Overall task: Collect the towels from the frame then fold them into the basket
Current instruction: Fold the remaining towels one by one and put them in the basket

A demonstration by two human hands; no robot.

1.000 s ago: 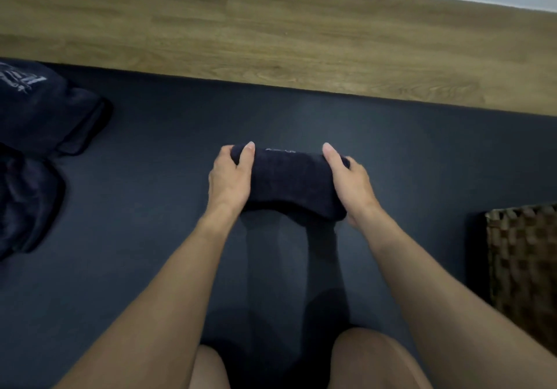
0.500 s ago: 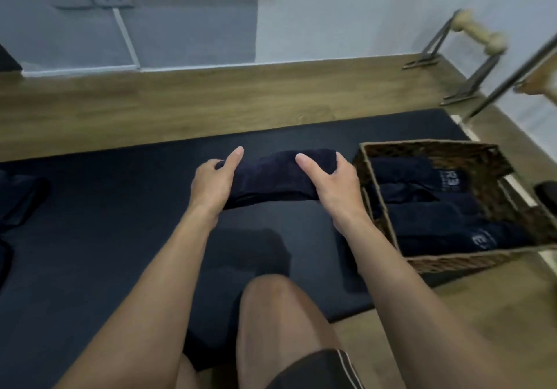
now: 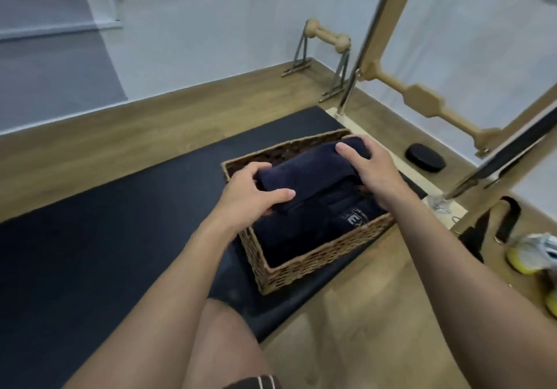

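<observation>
A folded dark navy towel (image 3: 310, 170) hangs just over the far half of the wicker basket (image 3: 316, 257). My left hand (image 3: 250, 191) grips its left end and my right hand (image 3: 372, 167) grips its right end, fingers curled over the top. Below it in the basket lie other folded navy towels (image 3: 307, 226), one showing a light logo. The basket stands on the right end of the black mat (image 3: 90, 238).
A wooden frame with metal posts (image 3: 419, 99) rises at the right. A wooden roller on metal legs (image 3: 327, 37) stands by the wall. Black straps (image 3: 494, 223) and shoes (image 3: 533, 253) lie on the wood floor at the right. My knee (image 3: 223, 343) is at the bottom.
Both hands lifted the folded towel off the mat and carried it right, over the basket. The view swung right with them, and the loose towels at the left left the view.
</observation>
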